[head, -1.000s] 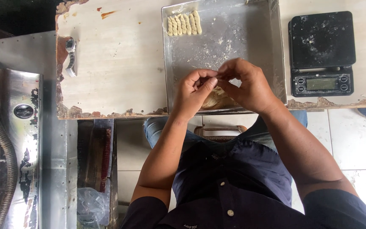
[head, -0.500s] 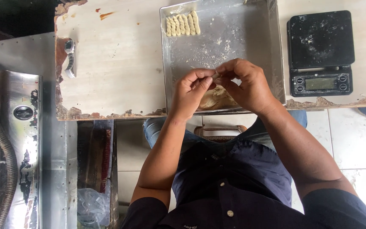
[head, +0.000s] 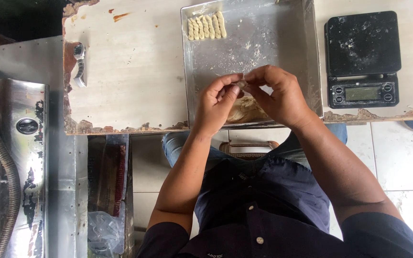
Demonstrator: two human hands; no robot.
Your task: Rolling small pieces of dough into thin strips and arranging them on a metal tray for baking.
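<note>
Hands pinching a small dough piece over a floured metal tray.

Both hands are meeting above the tray; the left hand and right hand are each grasping the small dough piece between thumb and fingertips, which suggests the shaping step is in hand; the next move would call for a fine, even twist or fold before the piece is laid down beside the row of finished twisted pieces at the tray's far corner; a dough lump is lying on the tray beneath the hands, partly covered by them; a black scale is standing just beside the tray, a wristwatch well apart on the worktable; the piece's exact form is hard to make out behind the fingers.
</note>
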